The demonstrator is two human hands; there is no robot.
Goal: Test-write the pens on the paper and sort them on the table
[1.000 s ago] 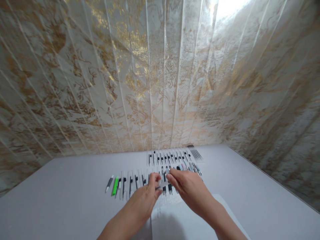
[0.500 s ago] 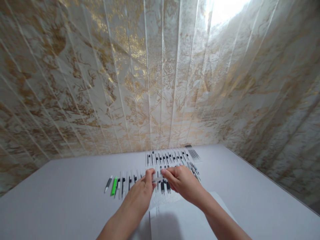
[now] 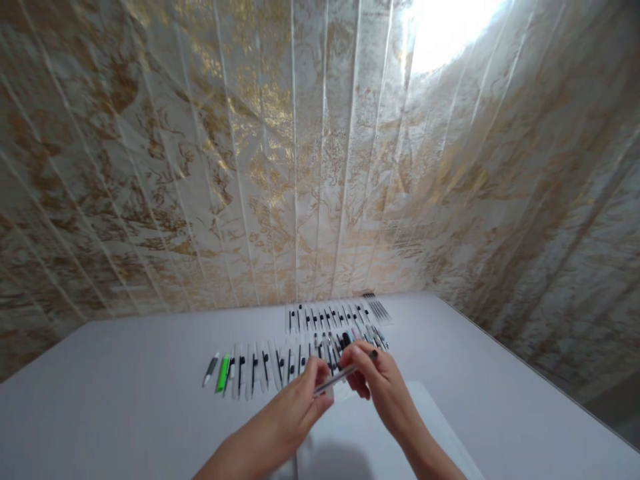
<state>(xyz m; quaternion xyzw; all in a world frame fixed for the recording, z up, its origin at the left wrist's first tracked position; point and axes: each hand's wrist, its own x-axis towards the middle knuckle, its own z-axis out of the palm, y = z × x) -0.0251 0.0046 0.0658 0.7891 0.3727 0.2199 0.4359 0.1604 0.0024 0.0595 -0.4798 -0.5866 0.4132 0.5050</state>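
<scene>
— Gold-veined wall panels [image 3: 250, 167] filled most of the view, didn't they?

— They did. They rose behind a pale bench [image 3: 100, 413], and a bright glare [image 3: 450, 27] sat at the upper right of the frame.

— Where were the hands?

— Low in the middle. The left hand [image 3: 300, 410] and the right hand [image 3: 383, 387] were close together, and both pinched one clear pen [image 3: 345, 373] between thumb and fingertips.

— How did the pen lie?

— Tilted. Its dark end was higher and to the right, at the right hand's fingers. Its lower end was at the left thumb. It was held just in front of the near row of pens [image 3: 265, 365].

— What else lay about?

— That near row ran from left of centre to behind the hands. At its left end lay a grey pen [image 3: 210, 370], with a green marker [image 3: 221, 373] just beside it. A shorter far row of pens [image 3: 325, 315] lay closer to the wall, with a bundle of thin dark sticks [image 3: 377, 308] at its right end. A white sheet [image 3: 440, 427] lay at the bottom of the frame, under the wrists.
</scene>
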